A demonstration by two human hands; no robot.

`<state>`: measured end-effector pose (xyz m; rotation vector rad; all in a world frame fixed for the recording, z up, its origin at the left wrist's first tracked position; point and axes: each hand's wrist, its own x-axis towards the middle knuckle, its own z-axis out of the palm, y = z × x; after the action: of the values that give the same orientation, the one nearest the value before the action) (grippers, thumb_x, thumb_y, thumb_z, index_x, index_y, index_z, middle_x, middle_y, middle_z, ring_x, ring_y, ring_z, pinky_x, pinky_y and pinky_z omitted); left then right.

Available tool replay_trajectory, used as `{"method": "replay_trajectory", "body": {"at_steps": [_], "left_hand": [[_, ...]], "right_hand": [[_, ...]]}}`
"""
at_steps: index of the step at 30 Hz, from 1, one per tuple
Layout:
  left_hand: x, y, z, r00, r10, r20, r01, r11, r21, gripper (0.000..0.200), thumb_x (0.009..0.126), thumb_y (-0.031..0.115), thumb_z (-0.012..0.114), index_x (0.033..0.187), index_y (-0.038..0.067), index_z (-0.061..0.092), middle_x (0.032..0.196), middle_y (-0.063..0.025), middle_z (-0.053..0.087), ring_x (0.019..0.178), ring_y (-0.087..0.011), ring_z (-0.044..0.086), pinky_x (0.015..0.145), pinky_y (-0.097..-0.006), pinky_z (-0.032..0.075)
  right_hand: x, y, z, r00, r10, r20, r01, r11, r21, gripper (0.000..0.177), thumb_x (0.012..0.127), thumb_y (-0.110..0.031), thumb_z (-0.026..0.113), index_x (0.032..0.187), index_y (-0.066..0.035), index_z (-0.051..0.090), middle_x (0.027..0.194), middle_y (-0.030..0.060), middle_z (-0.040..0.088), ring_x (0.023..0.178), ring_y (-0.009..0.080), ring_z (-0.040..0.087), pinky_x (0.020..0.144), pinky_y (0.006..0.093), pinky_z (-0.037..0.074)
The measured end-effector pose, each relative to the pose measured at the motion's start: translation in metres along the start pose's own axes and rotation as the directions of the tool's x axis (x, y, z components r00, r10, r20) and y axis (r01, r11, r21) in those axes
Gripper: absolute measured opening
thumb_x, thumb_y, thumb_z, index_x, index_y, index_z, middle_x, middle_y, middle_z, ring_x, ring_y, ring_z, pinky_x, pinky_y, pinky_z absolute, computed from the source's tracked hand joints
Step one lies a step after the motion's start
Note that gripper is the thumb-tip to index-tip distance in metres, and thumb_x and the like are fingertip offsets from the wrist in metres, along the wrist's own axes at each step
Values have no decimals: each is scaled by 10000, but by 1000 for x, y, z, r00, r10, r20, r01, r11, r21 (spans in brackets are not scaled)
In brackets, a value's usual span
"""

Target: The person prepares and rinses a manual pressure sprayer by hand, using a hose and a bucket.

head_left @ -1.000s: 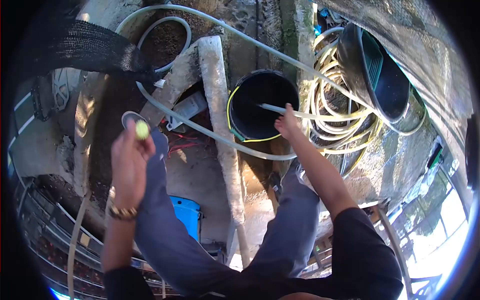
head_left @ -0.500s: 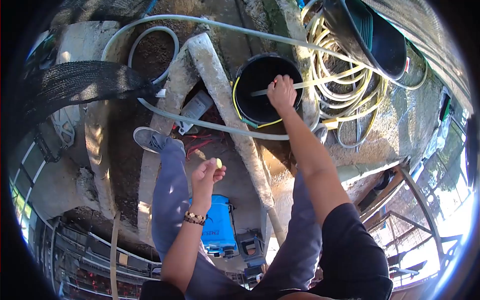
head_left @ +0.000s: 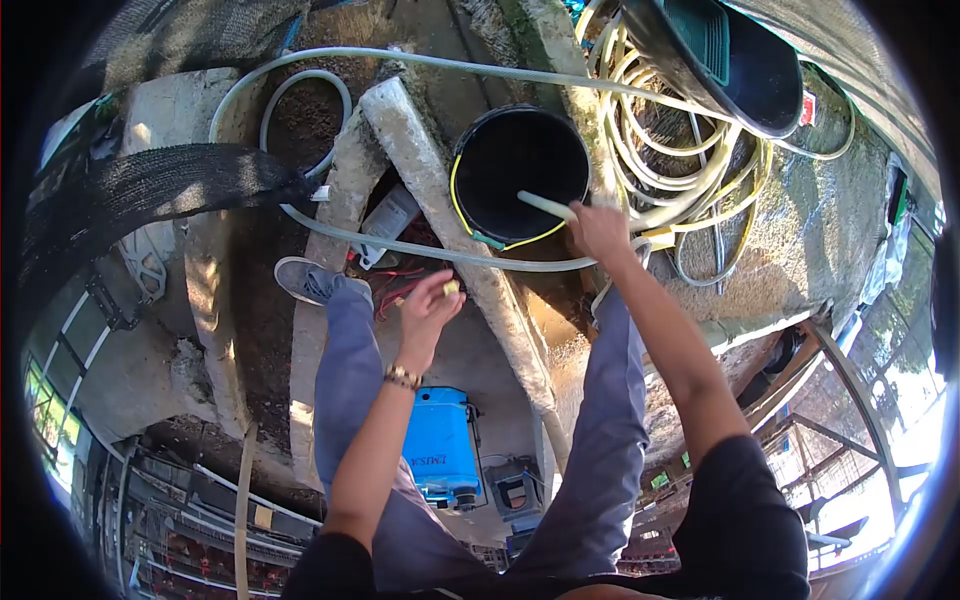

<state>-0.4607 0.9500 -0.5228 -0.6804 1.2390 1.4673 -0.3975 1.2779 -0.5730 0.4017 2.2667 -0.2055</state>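
Observation:
My right hand (head_left: 600,234) is closed around a pale hose (head_left: 546,206) close to its free end, at the right side of a black bucket (head_left: 505,140). The hose end points left over the bucket's opening. A yellow strip runs along the bucket's lower left rim. Between the fingers of my left hand (head_left: 427,308) is a small yellowish piece (head_left: 451,288), its kind too small to make out. That hand is raised left of a long concrete beam (head_left: 430,150), below and left of the bucket.
A coil of yellowish hose (head_left: 690,205) lies right of the bucket, beside a large black tub (head_left: 760,90). A blue tank (head_left: 438,440) stands between my legs. Black netting (head_left: 180,180) hangs at left. A grey jug (head_left: 390,222) lies between the beams.
My right hand has moved from over the bucket down and right to its rim, drawing the hose end along. My left hand has risen slightly and turned, keeping the yellowish piece.

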Motion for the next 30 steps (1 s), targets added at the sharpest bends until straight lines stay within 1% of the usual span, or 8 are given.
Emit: {"method": "replay_trajectory", "body": {"at_steps": [5,8,11,12,13,16,19,30], "left_hand": [[81,5,49,989,98,113,-105,992,64,380,927,15,593,1294,-38,512,1113,-64,604,1017,-168,623,967,-284,511],[121,0,89,993,80,85,-50,950,-309,288,916,5,596,1195,-58,561,1041,-97,624,964,-184,646,918,-255,542],[146,5,114,982,-12,186,86,914,-397,177,923,-7,580,1091,-63,575,1041,-128,633,1002,-220,649,934,-271,554],[148,10,124,987,-96,131,141,909,-393,93,922,-1,589,1005,-45,581,1037,-137,642,1029,-236,648,917,-260,561],[162,-2,119,969,-28,244,140,878,-458,95,921,20,607,991,-44,612,1052,-149,650,1026,-232,655,896,-248,575],[155,9,131,982,-139,129,185,849,-495,101,912,51,641,950,-41,622,1070,-167,645,1051,-217,643,910,-249,571],[150,18,135,987,-107,121,154,842,-517,156,908,62,652,993,-59,602,1077,-177,638,1062,-234,639,917,-259,571],[149,33,132,984,-31,176,129,808,-574,250,968,57,540,1133,-127,502,1182,-255,566,1163,-340,585,939,-283,566]], "right_hand": [[-134,-27,-74,965,251,-78,-208,910,358,336,895,-320,582,1202,-194,636,696,179,662,660,371,663,628,486,515],[-178,-33,-90,917,396,-42,-310,776,549,394,888,-357,602,1256,-221,635,690,197,655,661,374,662,646,481,507],[-210,-66,-83,916,400,18,-326,719,613,389,875,-340,635,1245,-220,647,652,175,640,646,359,657,660,469,503],[-217,-82,-83,918,396,-40,-284,722,631,390,876,-323,634,1246,-200,640,671,170,648,644,353,656,647,466,503],[-222,-95,-85,917,389,-91,-242,723,648,392,877,-307,633,1247,-180,634,690,165,656,642,348,656,634,464,503],[-207,-104,-91,872,470,133,-394,516,761,386,885,-316,625,1248,-184,633,662,167,641,654,364,648,646,469,495],[-182,-103,-80,851,515,105,-374,453,810,380,890,-312,619,1248,-185,635,659,174,640,658,381,644,657,476,491],[-160,-85,-78,868,491,81,-344,475,810,401,881,-330,611,1253,-182,635,787,196,688,778,392,671,721,495,502]]}}
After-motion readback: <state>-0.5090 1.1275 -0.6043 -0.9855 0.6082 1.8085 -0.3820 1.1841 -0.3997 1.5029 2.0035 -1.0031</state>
